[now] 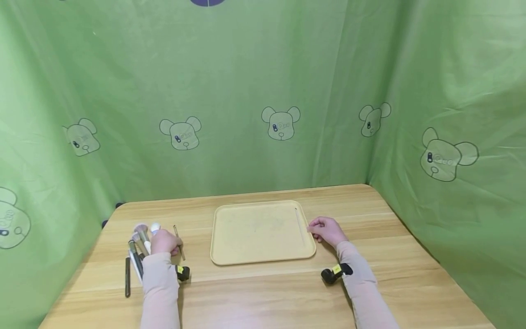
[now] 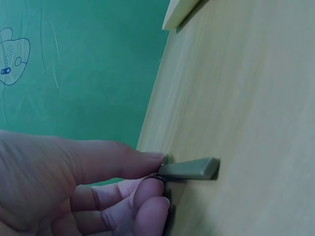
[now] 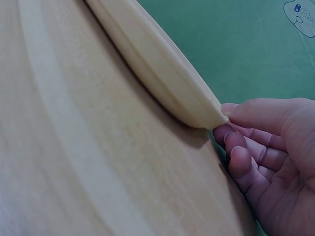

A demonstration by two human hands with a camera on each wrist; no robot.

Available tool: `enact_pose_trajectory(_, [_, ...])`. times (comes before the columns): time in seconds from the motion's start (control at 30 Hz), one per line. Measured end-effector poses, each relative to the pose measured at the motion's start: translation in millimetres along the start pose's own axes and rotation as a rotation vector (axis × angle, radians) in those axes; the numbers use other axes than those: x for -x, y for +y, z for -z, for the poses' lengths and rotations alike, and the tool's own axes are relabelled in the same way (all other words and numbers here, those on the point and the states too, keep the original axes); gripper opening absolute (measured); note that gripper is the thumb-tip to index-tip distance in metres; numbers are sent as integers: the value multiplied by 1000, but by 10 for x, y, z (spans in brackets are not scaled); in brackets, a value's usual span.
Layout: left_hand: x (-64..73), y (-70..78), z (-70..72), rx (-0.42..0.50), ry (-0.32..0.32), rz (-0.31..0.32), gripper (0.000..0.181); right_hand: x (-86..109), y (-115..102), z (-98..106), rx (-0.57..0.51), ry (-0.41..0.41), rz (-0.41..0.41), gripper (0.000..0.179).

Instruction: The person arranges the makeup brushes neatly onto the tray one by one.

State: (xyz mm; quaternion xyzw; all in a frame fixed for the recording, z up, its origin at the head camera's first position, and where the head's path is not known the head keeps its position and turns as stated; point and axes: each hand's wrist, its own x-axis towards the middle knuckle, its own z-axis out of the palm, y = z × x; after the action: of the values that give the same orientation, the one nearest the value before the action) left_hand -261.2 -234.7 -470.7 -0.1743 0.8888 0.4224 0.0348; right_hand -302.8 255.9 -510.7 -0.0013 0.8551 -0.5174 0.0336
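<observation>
My left hand (image 1: 164, 242) pinches a slim makeup brush (image 1: 182, 253) between thumb and fingertips, close over the table. Its flat, squared handle end (image 2: 189, 169) sticks out past the fingers in the left wrist view; the hand hides its middle. Just left of that hand lies a bunch of makeup brushes (image 1: 141, 228), partly covered by the hand and sleeve. At the tray's right edge, my right hand (image 1: 328, 230) grips the rim of the cream tray (image 1: 255, 235), thumb on top and fingers below. One thin, pale brush (image 1: 300, 224) lies lengthwise along the tray's right side.
A separate dark stick-like item (image 1: 128, 276) lies at the left, beside the bunch. The wooden table (image 1: 255, 297) has rounded back corners. Green curtains (image 1: 230, 82) with bear-head prints hang close behind the table and along both sides.
</observation>
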Motion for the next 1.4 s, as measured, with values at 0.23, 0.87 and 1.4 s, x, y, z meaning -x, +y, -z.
enact_pose_trajectory(0.23, [16,3,-15,-8,-3,-12,11,12,8,1,2,4,1,22])
enact_pose_trajectory(0.87, [57,45,-58,-162,38,-78,17,3,32,-2,-9,7,0,22])
enact_pose_trajectory(1.4, [11,26,1,-213,96,-86,31,-8,8,-14,-10,8,2,23])
